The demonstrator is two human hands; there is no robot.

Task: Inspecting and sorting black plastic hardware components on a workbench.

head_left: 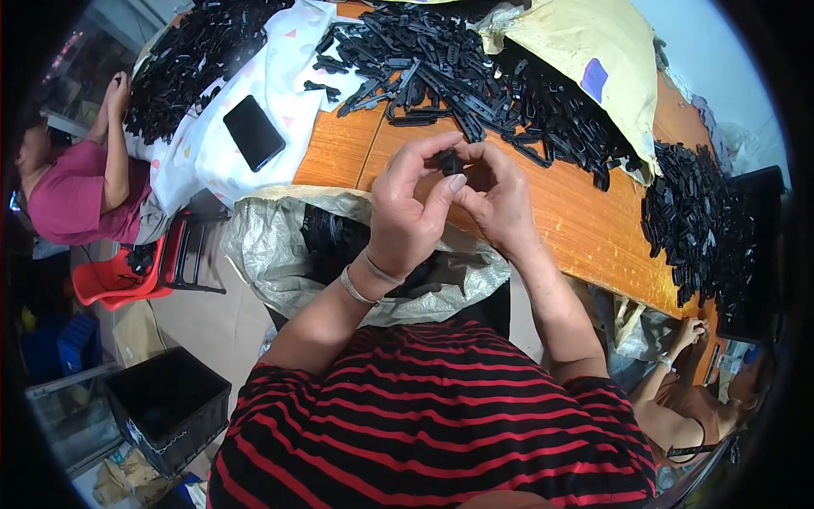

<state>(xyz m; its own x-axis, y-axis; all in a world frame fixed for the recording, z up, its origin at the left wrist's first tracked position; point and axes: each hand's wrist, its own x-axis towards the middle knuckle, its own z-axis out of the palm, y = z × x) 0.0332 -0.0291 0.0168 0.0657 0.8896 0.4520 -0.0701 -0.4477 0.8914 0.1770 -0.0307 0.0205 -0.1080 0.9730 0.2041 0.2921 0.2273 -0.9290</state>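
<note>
Above the table's near edge, my left hand (pixel 405 204) and my right hand (pixel 502 199) meet around a small black plastic part (pixel 450 164). Fingertips and thumbs of both hands pinch it, and much of it is covered by them. Under my wrists an open white woven sack (pixel 254 246) sits at my lap, with black plastic pieces (pixel 326 231) inside. Just beyond my fingers, a large heap of long, narrow black plastic parts (pixel 458 72) is spread over the wooden table (pixel 585 225).
A yellowish sack (pixel 585 42) lies across the heap. To the left are a dark phone (pixel 253 133) on a patterned cloth (pixel 203 161), another heap (pixel 182 76), a red chair (pixel 114 280) and a black crate (pixel 170 407). Co-workers sit left and right; more parts (pixel 691 212) lie right.
</note>
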